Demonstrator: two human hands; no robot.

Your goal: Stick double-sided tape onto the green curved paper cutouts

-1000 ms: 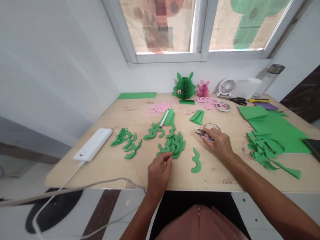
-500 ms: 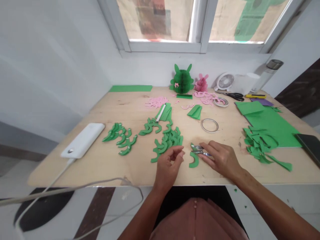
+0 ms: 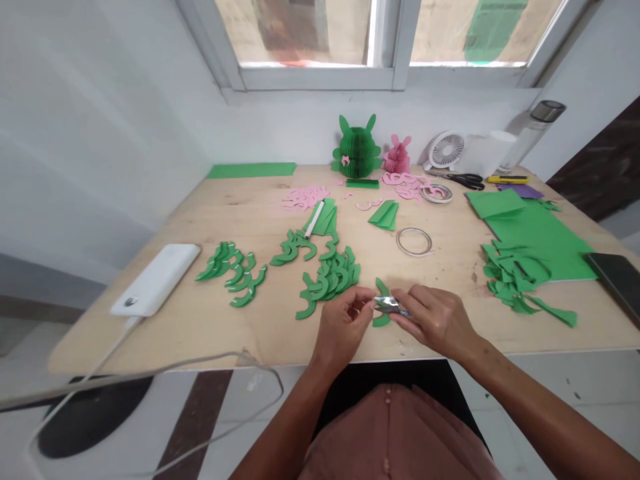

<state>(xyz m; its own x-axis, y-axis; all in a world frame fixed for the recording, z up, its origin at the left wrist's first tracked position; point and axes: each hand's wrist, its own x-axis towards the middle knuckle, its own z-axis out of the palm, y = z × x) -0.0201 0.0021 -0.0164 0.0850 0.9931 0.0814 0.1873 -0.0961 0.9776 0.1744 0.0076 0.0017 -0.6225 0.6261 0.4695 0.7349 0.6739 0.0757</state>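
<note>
My right hand (image 3: pixel 434 319) is closed around small metal scissors (image 3: pixel 389 305), whose tips point left at my left fingertips. My left hand (image 3: pixel 345 323) is pinched at the scissor tips; what it holds, if anything, is too small to make out. Under the blades a curved green paper piece (image 3: pixel 381 321) lies on the table. Just beyond my left hand is a pile of curved green cutouts (image 3: pixel 333 277). More green cutouts (image 3: pixel 233 270) lie further left, several with pale edges.
A white power bank (image 3: pixel 156 280) with a cable lies at the left. Green scraps (image 3: pixel 517 277), green sheets (image 3: pixel 547 237) and a dark phone (image 3: pixel 616 280) are at the right. Tape rolls, pink cutouts, paper figures and a fan (image 3: pixel 447 150) stand or lie further back.
My hands have come together, and the scissor blades have closed up and now meet my left fingertips. The whole view has shifted slightly.
</note>
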